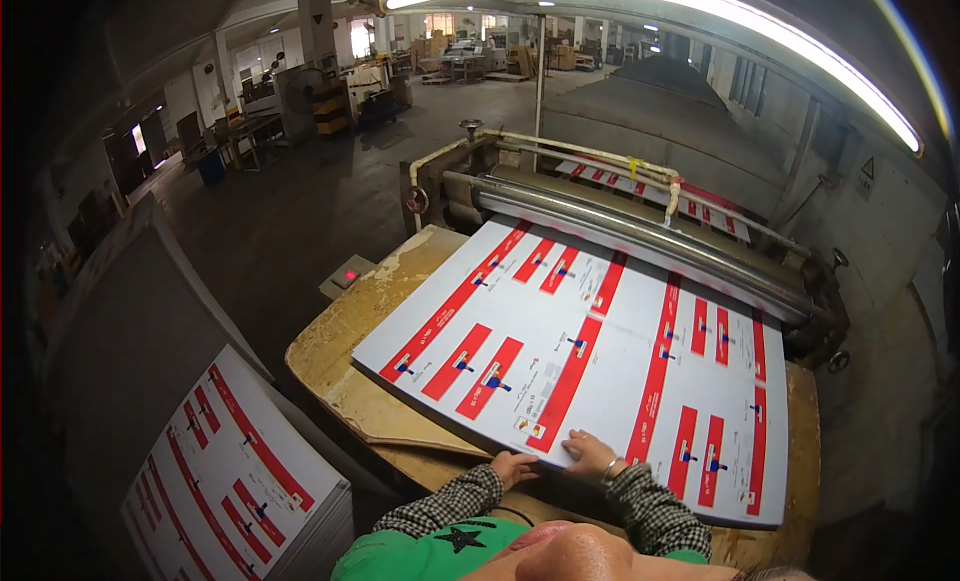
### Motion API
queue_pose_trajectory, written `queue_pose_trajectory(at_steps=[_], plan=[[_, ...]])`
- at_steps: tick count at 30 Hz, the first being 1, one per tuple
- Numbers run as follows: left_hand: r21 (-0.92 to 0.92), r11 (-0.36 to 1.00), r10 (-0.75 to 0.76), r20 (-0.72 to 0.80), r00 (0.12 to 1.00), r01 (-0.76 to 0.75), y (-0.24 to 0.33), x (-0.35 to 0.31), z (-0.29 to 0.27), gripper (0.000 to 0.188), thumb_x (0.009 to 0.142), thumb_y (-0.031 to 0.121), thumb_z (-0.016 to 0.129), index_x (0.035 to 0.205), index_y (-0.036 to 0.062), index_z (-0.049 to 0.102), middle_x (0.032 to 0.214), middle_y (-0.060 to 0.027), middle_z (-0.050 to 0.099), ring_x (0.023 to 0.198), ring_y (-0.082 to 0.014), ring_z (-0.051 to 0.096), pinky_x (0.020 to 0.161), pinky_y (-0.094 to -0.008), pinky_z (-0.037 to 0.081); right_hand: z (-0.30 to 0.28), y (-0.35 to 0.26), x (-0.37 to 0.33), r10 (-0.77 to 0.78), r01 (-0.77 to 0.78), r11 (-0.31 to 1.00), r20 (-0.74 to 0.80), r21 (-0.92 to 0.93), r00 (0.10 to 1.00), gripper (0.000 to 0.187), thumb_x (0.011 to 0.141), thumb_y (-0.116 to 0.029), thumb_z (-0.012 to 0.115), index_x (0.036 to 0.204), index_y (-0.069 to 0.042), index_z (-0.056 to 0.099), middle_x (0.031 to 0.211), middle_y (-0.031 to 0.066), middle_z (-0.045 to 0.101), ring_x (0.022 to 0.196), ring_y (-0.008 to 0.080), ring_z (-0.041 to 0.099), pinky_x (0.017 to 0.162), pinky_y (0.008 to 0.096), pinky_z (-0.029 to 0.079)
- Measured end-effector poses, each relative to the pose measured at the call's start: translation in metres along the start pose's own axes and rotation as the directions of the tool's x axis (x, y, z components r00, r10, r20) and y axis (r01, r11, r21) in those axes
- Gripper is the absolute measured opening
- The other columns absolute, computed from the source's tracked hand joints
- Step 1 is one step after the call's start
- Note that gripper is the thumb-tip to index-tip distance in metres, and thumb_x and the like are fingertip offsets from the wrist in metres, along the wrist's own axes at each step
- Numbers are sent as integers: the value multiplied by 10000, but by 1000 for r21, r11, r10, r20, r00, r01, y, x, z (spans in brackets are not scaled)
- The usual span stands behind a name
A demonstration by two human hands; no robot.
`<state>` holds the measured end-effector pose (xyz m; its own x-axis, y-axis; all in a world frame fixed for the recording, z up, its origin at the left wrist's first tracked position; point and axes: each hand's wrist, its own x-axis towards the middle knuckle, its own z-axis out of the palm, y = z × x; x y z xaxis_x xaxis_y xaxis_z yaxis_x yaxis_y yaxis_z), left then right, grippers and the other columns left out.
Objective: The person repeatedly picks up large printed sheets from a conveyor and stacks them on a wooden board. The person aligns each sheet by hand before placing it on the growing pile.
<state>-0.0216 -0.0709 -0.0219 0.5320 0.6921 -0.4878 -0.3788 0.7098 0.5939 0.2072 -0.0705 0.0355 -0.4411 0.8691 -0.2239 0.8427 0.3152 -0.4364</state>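
A large white printed sheet (pixel 560 326) with red bands and small blue pictures lies on a worn wooden table (pixel 335 331), its near edge showing some thickness. The sheet's far edge meets a long metal roller (pixel 640 243). My left hand (pixel 513 469) is at the near edge, fingers stretched toward it and touching the border. Just to the right, my right hand (pixel 592 455) rests on top near that edge, fingers apart, a bracelet at its wrist. Both forearms wear checked sleeves. What lies under the fingertips is hidden.
A tall pile of similar printed sheets (pixel 230 471) stands low at the left, beside a grey panel (pixel 150 301). A small box with a red light (pixel 348 275) sits by the table's left edge. Handwheels (pixel 417 201) and pipes flank the roller. Beyond it more printed material (pixel 650 191) shows.
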Motion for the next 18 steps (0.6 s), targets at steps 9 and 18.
queue_pose_trajectory(at_steps=[9,18], plan=[[-132,991,-68,-434,898,11,-27,18,-21,282,848,77,489,1088,-71,506,1026,-172,590,924,-297,603,802,-432,508,-80,-50,-33,25,73,940,-278,334,960,244,762,-152,572,964,-27,627,908,138,650,814,232,640,743,295,499],[-104,994,-41,-244,969,16,-22,0,-2,377,904,165,374,1194,-73,413,1087,-209,549,980,-359,579,843,-462,499,28,-2,-30,17,40,945,-170,325,985,309,738,-212,658,998,-44,648,1017,117,648,934,215,629,840,289,477]])
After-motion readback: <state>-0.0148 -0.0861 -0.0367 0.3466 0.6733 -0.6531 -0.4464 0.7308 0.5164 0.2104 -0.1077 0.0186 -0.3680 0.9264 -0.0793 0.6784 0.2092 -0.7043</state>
